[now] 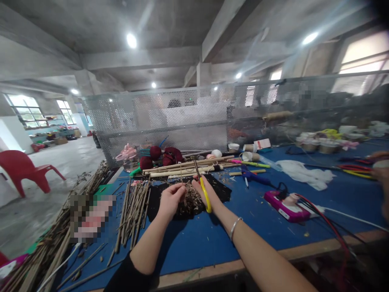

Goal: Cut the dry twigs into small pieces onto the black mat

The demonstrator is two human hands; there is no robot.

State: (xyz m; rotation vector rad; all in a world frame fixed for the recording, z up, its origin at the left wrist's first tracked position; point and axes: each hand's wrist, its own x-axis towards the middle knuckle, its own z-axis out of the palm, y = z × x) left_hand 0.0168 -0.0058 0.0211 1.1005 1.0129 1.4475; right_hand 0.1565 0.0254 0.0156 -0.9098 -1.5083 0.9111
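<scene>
My left hand [170, 199] is closed in a pinch, and a thin upright twig [181, 172] shows between thumb and fingertips. Scissors with yellow handles [206, 196] are gripped in my right hand [211, 195], their blades pointing up and away from me. Whether the blades are apart or together is hard to make out. Beneath both hands lies a black cloth [223, 190], covered with a pile of small brown plant scraps [193, 198]. Just left of the cloth, a row of thin dry sticks [132, 213] rests on the blue table [188, 247].
A blue glue gun [252, 175] and a magenta power strip [287, 207] with cables lie right. Maroon yarn balls [155, 152] and long poles sit behind, before a perforated metal partition [182, 117]. Longer sticks line the left edge. Another person's hand [381, 158] is at far right.
</scene>
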